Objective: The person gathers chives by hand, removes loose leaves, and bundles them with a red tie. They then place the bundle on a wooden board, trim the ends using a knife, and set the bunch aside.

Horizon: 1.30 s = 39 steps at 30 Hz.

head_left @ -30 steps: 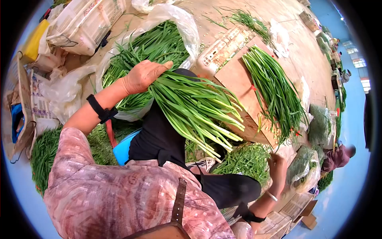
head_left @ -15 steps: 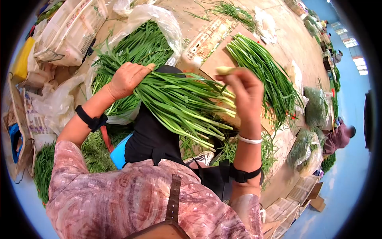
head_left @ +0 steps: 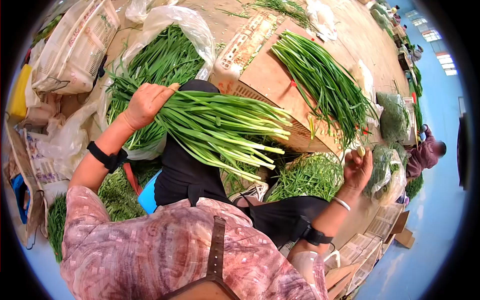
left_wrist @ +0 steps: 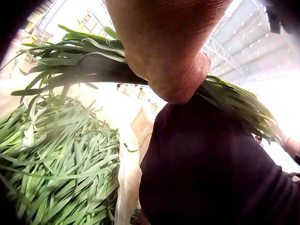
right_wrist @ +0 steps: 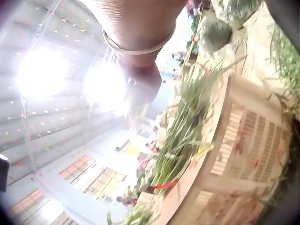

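In the head view my left hand (head_left: 147, 106) grips a bunch of long green garlic chives (head_left: 225, 120) by its leafy part. The pale stem ends fan out to the right above my lap. My right hand (head_left: 357, 170) is held out to the right, apart from the bunch, with its fingers bent and a pale cover on the thumb tip (head_left: 361, 151). I cannot tell whether anything is between those fingers. Below it lies a heap of loose green leaves (head_left: 312, 177). More chives (head_left: 172, 55) fill an open clear plastic bag (head_left: 197, 25) beside my left hand.
Another pile of chives (head_left: 320, 80) lies on a brown board (head_left: 260, 75) over an upturned plastic crate (head_left: 245, 42). White crates (head_left: 82, 50) stand at the far left. Filled bags (head_left: 392, 117) and a seated person (head_left: 425, 155) are at the right.
My right hand came in from the right to the stem ends, then swung back out over the loose leaves. The left hand keeps its grip, and the bunch now lies more level.
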{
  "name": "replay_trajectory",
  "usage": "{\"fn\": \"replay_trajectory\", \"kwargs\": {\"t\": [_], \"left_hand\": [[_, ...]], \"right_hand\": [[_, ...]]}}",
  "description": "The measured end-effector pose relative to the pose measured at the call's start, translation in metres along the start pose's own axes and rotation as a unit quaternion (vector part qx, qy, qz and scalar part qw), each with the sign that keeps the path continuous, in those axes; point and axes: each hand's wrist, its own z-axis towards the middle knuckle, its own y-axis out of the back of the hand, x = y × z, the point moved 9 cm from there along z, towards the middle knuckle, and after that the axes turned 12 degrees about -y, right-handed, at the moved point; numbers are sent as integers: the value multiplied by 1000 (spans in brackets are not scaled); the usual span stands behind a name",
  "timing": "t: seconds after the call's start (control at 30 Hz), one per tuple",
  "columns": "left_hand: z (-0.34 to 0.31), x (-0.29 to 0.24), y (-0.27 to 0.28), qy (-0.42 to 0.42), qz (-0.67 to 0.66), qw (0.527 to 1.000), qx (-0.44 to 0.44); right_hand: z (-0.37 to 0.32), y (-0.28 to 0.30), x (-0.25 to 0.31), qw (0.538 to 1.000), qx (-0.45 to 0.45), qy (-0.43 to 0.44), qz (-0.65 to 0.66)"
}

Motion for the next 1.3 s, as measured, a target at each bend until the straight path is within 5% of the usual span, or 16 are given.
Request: {"fn": "replay_trajectory", "kwargs": {"t": [0.1, 0.13, 0.17, 0.23, 0.3, 0.33, 0.43, 0.63, 0.7, 0.77, 0.93, 1.0, 1.1, 1.2, 1.23, 1.3], "left_hand": [[-4, 1, 1, 13, 0, 1000, 8], [-4, 2, 0, 17, -3, 1000, 13], [-4, 3, 0, 17, 0, 1000, 14], [-3, 1, 0, -1, 2, 1000, 5], [-1, 0, 0, -1, 1, 1000, 15], [1, 0, 0, 0, -2, 1000, 24], [6, -3, 2, -4, 9, 1000, 15], [-2, 0, 1, 4, -5, 1000, 12], [-8, 3, -2, 22, -25, 998, 54], [-5, 3, -1, 18, -32, 998, 47], [-11, 5, 4, 16, -35, 999, 9], [-17, 9, 0, 23, -33, 999, 16], [-19, 11, 2, 21, -31, 999, 20], [-15, 8, 5, 4, -14, 1000, 13], [-14, 8, 5, 6, -9, 1000, 21], [-11, 9, 5, 9, 3, 1000, 29]], "right_hand": [[-5, 62, 3, 951, -126, -62, -276], [-5, 74, -1, 766, -181, -157, -596], [-8, 59, -7, 430, -151, -47, -889], [-10, -12, -21, 527, -67, 105, -841], [-2, -69, -44, 767, -33, -33, -641], [-1, -111, -51, 766, 17, 31, -642], [4, -197, -81, 684, 133, 211, -686], [11, -220, -116, 584, 130, 294, -745], [4, -219, -112, 586, 124, 249, -761], [-21, -229, -99, 584, 186, 367, -700], [-19, -107, -51, 621, 160, 118, -758], [-25, -21, -19, 565, 97, 51, -818], [-40, 112, 21, 329, -24, -141, -933], [-30, 116, 31, 296, -98, -162, -936], [-26, 91, 23, 325, -49, -90, -940], [-7, 43, -6, 293, -42, -54, -954]]}}
